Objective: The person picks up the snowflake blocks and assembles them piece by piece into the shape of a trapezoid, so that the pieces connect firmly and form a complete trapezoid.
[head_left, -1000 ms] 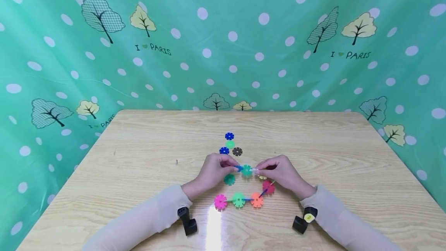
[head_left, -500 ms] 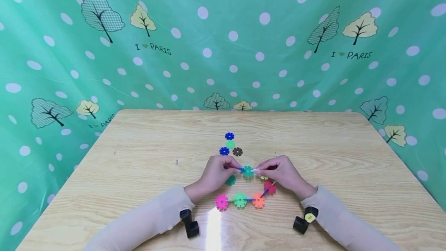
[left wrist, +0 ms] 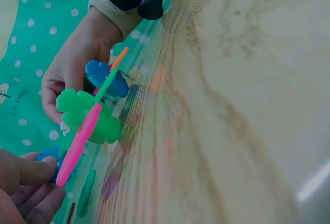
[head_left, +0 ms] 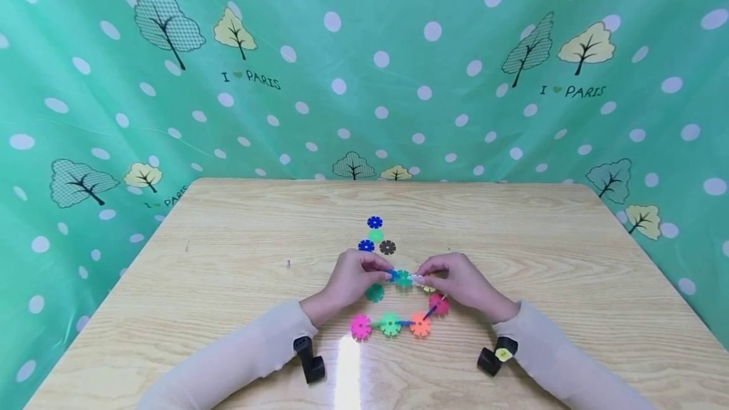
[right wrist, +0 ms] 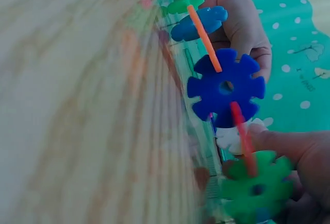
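Observation:
A ring-like chain of plastic snowflake discs lies between my hands on the wooden table [head_left: 239,258]. In it are a pink disc [head_left: 361,326], a green disc [head_left: 390,324], an orange disc [head_left: 420,324], a red disc [head_left: 438,303] and a teal disc [head_left: 374,292]. My left hand [head_left: 386,273] pinches a blue piece beside the top green disc [head_left: 403,278]. My right hand [head_left: 420,278] pinches a white piece [right wrist: 231,137] on that disc's other side. The right wrist view shows a blue disc [right wrist: 225,87] edge-joined to a green disc [right wrist: 257,189].
Several loose discs lie just beyond the hands: a blue disc [head_left: 374,222], a pale green disc [head_left: 376,235], another blue disc [head_left: 366,245] and a dark brown disc [head_left: 388,247]. A green dotted curtain [head_left: 364,81] surrounds the table on three sides.
Both hands stay pinched on the top of the chain; they and the discs have only shifted by a few pixels.

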A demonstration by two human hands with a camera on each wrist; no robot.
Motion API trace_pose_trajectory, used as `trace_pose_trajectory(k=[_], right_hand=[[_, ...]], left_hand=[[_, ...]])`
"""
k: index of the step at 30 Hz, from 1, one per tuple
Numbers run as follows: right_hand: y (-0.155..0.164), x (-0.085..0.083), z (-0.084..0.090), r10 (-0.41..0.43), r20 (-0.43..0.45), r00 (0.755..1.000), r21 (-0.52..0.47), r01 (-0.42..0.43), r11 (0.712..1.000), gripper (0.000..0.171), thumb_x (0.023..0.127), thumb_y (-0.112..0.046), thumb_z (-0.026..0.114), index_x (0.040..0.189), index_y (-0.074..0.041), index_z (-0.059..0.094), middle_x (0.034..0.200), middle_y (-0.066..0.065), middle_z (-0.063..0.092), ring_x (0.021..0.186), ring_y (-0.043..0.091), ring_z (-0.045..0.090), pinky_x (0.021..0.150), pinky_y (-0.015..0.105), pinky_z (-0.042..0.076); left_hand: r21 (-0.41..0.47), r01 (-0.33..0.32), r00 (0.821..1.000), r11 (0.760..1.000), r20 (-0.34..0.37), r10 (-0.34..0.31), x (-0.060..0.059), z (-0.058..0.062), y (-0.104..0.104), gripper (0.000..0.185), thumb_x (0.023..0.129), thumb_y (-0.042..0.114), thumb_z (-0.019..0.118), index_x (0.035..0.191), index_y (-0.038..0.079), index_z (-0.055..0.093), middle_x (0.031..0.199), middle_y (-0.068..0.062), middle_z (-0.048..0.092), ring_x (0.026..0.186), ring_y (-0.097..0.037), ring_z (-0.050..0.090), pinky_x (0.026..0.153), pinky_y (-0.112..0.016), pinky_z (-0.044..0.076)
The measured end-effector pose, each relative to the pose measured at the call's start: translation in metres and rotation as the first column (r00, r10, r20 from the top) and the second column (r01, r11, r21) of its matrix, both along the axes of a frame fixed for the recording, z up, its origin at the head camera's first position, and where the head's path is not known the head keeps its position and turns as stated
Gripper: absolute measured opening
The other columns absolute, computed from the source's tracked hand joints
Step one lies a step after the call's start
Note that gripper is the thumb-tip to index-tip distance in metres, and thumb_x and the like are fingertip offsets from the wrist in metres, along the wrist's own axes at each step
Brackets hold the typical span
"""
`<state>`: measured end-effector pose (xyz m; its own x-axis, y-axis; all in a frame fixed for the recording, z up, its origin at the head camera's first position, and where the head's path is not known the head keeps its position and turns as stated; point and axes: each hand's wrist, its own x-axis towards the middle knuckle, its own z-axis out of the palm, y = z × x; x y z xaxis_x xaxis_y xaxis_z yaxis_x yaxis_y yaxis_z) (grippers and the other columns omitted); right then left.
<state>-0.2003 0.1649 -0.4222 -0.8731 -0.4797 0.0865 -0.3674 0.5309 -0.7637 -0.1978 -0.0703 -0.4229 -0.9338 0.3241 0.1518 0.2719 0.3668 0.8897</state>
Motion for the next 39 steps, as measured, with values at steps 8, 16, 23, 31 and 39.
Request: trace_pose_trajectory(k=[8,16,23,31,39], right_hand=[[-0.003,-0.001,0.002,0.029,0.019,0.999,0.03,-0.03,0.999,0.008,0.088,-0.014,0.067,0.095,-0.014,0.07,0.092,-0.006,0.07,0.086,0.01,0.062,0.079,0.026,0.051],[-0.008,-0.001,0.004,0.045,0.051,0.998,-0.007,-0.044,0.999,0.027,0.086,-0.018,0.069,0.111,-0.006,0.067,0.101,0.002,0.07,0.092,0.014,0.065,0.081,0.026,0.052],[-0.015,0.0,0.005,0.069,0.063,0.996,-0.009,-0.068,0.998,0.035,0.08,-0.02,0.076,0.111,-0.006,0.068,0.102,0.002,0.07,0.082,0.011,0.062,0.073,0.023,0.052],[-0.017,0.001,0.008,0.066,0.033,0.997,-0.004,-0.066,0.998,0.031,0.078,-0.02,0.078,0.106,-0.011,0.071,0.097,-0.003,0.071,0.079,0.01,0.061,0.071,0.024,0.052],[-0.017,0.001,0.01,0.09,0.021,0.996,-0.014,-0.09,0.996,0.031,0.077,-0.022,0.079,0.105,-0.012,0.071,0.097,-0.003,0.071,0.078,0.01,0.06,0.07,0.025,0.052]], left_hand=[[-0.003,-0.003,1.0,1.0,0.022,0.003,0.0,-0.002,0.001,0.012,0.077,-0.001,0.073,0.087,0.006,0.073,0.081,-0.004,0.071,0.071,-0.008,0.063,0.064,-0.021,0.054],[0.033,0.003,0.999,0.999,0.054,-0.004,0.0,-0.006,0.004,0.01,0.077,-0.001,0.074,0.086,0.004,0.072,0.081,-0.006,0.071,0.069,-0.009,0.064,0.064,-0.02,0.055],[0.072,0.012,0.999,0.997,0.051,-0.016,0.0,-0.008,0.01,0.009,0.076,0.0,0.075,0.084,0.003,0.072,0.08,-0.007,0.071,0.069,-0.01,0.066,0.064,-0.02,0.055],[0.095,-0.005,0.997,0.995,0.078,-0.002,0.0,-0.009,0.012,0.008,0.075,-0.001,0.075,0.082,0.003,0.071,0.079,-0.008,0.071,0.069,-0.01,0.066,0.064,-0.021,0.055],[0.099,-0.024,0.993,0.995,0.116,0.012,0.001,-0.007,0.013,0.008,0.074,-0.002,0.076,0.08,0.002,0.071,0.078,-0.008,0.071,0.068,-0.01,0.066,0.064,-0.021,0.056]])
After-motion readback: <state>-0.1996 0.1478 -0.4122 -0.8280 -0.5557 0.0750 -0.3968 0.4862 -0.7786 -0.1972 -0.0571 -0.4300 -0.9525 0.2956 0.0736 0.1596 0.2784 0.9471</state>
